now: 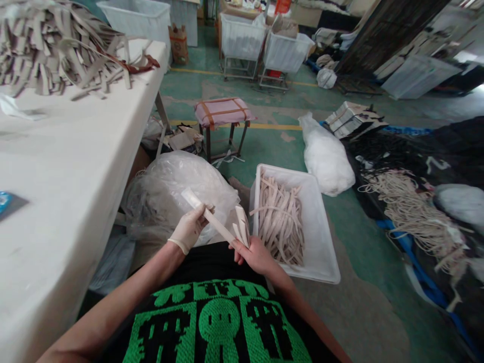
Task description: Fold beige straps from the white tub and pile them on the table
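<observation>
My left hand [192, 225], in a pale glove, is closed on a beige fabric strip [219, 226] near its upper end. The strip slants down to my bare right hand [251, 254], whose fingers grip its lower end. A small bunch of similar strips [241, 227] also stands up out of my right hand. Beside that hand, on the right, a white plastic bin [319, 237] holds a heap of long beige strips [280, 217]. Behind my left hand bulges a clear plastic bag [181, 176].
On the left, a white-covered table [75, 166] bears a large pile of strips [45, 50]. A pink-padded stool [223, 112] stands ahead. To the right lie a white sack [327, 156] and tangled beige cords [412, 212]. Wheeled tubs [242, 43] stand at the back.
</observation>
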`<move>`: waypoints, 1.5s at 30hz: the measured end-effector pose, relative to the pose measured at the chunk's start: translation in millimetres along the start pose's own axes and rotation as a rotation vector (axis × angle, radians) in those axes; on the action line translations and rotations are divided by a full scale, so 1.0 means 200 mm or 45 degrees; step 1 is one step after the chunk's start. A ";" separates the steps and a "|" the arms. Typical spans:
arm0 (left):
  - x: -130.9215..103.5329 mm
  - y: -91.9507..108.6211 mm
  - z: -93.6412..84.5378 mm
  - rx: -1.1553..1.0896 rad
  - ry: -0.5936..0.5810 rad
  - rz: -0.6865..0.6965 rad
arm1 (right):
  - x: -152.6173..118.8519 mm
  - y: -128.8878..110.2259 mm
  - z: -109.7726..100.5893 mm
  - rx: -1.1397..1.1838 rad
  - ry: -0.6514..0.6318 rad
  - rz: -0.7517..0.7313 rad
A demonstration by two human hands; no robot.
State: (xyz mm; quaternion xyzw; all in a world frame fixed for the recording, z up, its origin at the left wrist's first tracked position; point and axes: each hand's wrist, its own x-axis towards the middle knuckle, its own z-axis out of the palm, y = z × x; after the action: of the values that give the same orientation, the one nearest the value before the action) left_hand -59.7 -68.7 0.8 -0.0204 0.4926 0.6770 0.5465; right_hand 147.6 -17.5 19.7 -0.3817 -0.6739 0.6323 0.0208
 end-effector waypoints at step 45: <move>-0.17 0.10 0.34 0.652 -0.648 0.303 | -0.05 -0.10 0.01 0.071 0.525 -0.460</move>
State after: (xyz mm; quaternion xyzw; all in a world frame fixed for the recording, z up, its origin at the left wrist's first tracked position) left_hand -26.7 -44.2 67.7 0.3429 0.4934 0.5740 0.5564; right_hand 144.0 -23.6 40.4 -0.3754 -0.6948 0.5455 0.2806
